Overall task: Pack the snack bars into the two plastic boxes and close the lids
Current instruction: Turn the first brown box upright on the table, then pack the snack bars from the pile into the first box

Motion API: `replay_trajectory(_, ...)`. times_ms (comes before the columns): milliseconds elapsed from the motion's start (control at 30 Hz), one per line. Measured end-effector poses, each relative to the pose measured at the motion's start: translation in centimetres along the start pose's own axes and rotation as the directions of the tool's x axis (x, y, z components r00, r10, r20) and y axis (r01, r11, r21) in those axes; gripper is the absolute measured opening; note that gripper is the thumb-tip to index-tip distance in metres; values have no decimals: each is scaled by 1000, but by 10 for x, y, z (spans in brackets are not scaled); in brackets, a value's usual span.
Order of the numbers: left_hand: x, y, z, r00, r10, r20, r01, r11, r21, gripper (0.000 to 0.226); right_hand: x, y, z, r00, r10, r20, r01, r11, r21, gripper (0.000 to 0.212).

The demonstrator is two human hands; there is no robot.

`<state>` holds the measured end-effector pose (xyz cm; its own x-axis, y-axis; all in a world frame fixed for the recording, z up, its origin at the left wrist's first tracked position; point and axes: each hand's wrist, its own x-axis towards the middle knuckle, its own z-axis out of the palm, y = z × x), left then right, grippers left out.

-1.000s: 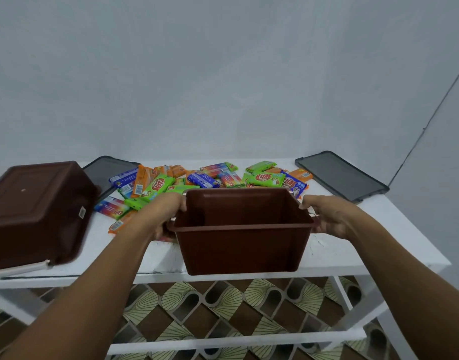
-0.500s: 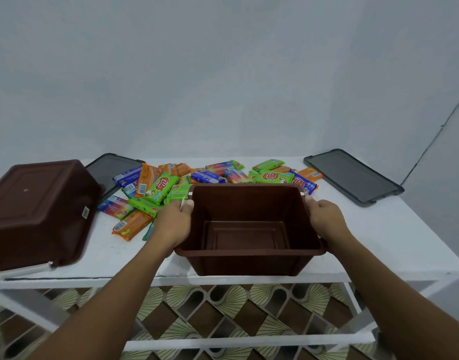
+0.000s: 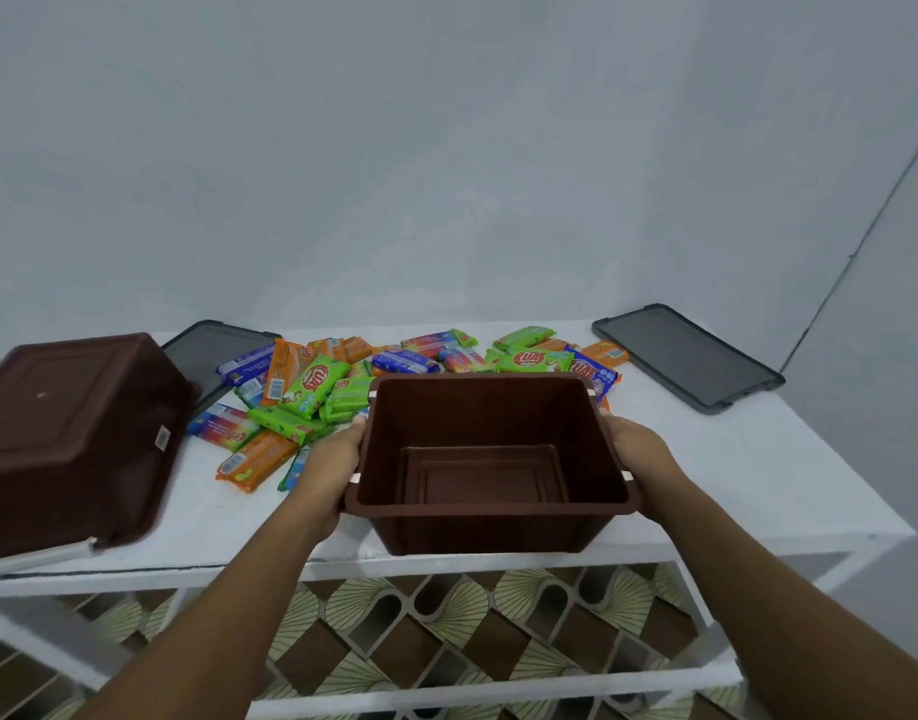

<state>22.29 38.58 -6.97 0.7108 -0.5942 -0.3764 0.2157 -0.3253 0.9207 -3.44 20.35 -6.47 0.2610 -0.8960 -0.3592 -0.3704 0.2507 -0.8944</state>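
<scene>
Both hands grip the open brown box (image 3: 488,527) at the desk's (image 3: 758,459) front edge, left hand (image 3: 332,459) and right hand (image 3: 638,454) clasping opposite walls; snack bars (image 3: 311,387) lie heaped just behind it.

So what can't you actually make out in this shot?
All head view.
Left hand and right hand: fingers mostly hidden by the upright box.
Snack bars: some hidden behind that box's far wall.
Overturned box: cut by the left edge, inside hidden.
Its sticker: too small to read.
Left lid: partly behind the overturned box.
</scene>
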Motion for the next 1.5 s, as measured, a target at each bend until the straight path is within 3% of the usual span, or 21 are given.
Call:
replay_trajectory(167,11,17,-24,997,-15,76,6,993,118,29,11,-2,-8,997,-63,-41,55,982,-180,26)
replay_trajectory(267,21,37,-36,990,138,-20,-134,982,132,17,17,-9,-27,973,-164,-162,147,983,-111,26)
replay_trajectory(333,25,53,-37,966,259,-12,-255,957,140,17,21,-18,-36,939,-270,-211,248,960,-128,19)
replay_trajectory(500,36,80,-8,903,407,138,-429,858,282,15,35,-52,-18,893,-432,-125,401,890,-218,12)
replay_trajectory(767,82,97,17,885,429,180,-466,823,325,10,82,-102,10,856,-508,90,515,830,-213,6)
replay_trajectory(933,108,119,27,887,413,205,-461,805,374,9,113,-133,37,850,-455,266,520,806,-282,4)
replay_trajectory(1067,130,122,31,901,310,304,-420,796,436,8,143,-142,63,854,-339,394,488,785,-381,2)
replay_trajectory(1233,160,114,34,927,216,307,-355,771,528,10,171,-146,89,863,-220,455,425,803,-419,6)
replay_trajectory(1300,169,111,38,932,195,304,-345,731,588,14,178,-146,98,847,-230,480,458,773,-439,4)
replay_trajectory(1400,180,110,44,932,201,303,-359,636,683,17,183,-146,114,825,-215,523,513,672,-534,25)
replay_trajectory(1500,190,111,52,916,196,351,-399,340,851,19,185,-145,129,805,-187,563,575,480,-663,47)
